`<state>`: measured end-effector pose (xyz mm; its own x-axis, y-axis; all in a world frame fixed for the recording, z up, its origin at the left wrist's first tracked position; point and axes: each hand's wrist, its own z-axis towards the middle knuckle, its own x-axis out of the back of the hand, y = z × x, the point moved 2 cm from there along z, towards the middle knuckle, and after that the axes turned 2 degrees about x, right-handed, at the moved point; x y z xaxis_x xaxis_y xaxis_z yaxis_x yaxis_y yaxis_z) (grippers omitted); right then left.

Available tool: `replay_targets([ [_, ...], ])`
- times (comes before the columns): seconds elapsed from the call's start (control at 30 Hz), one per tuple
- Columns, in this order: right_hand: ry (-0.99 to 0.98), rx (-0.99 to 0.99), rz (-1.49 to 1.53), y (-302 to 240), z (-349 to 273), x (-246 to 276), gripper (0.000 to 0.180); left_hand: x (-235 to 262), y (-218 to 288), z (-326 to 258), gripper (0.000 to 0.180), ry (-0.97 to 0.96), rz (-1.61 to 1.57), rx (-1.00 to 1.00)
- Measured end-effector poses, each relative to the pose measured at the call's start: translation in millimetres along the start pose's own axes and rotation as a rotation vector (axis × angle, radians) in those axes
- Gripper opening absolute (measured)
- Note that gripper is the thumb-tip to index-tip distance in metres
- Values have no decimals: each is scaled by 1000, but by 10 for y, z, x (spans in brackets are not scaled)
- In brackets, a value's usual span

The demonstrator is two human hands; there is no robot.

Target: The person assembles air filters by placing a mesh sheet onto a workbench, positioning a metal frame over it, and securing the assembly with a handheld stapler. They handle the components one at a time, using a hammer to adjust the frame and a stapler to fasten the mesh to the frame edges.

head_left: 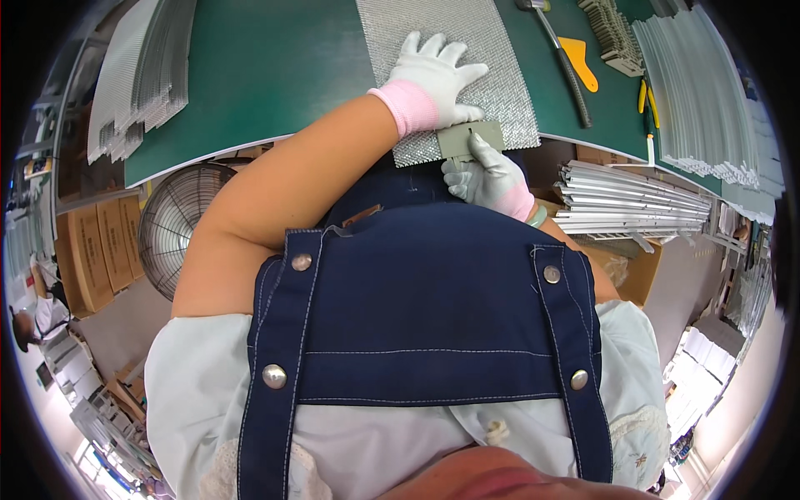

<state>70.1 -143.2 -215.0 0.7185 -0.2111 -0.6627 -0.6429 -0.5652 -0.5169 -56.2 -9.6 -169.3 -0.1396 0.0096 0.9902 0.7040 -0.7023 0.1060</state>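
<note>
Left pins, right works the edge.
My left gloved hand lies flat and open on the silver mesh sheet at the green table edge — anchoring it; right hand pinches the grey rectangular block there.

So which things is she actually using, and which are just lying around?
In use: left hand pressed flat on the silver mesh sheet; right hand holding the small grey block at the sheet's near edge.

Lying about: yellow scraper, long-handled tool, fan, metal strip stacks.
</note>
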Motion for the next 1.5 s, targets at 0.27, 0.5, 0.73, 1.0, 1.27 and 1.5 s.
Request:
replay_targets([
  [0.27,28,43,-50,27,-6,-2,40,-62,-196,-88,71,69,68,-244],
  [0.5,-98,-103,161,140,-188,19,40,-78,-60,-292,60,70,103,-233],
  [0.73,-81,103,-80,219,-56,91,32,-107,-64,-296,58,96,97,-251],
  [1.0,-67,100,-59,133,23,-85,32,-63,-184,-152,58,65,119,-298],
  [1.27,171,17,-121,-284,-657,941,62,149,-257,-90,59,125,9,-408],
  [1.5,1476,29,-910,103,-1338,3241,65,238,321,-596,82,-26,63,-298],
])
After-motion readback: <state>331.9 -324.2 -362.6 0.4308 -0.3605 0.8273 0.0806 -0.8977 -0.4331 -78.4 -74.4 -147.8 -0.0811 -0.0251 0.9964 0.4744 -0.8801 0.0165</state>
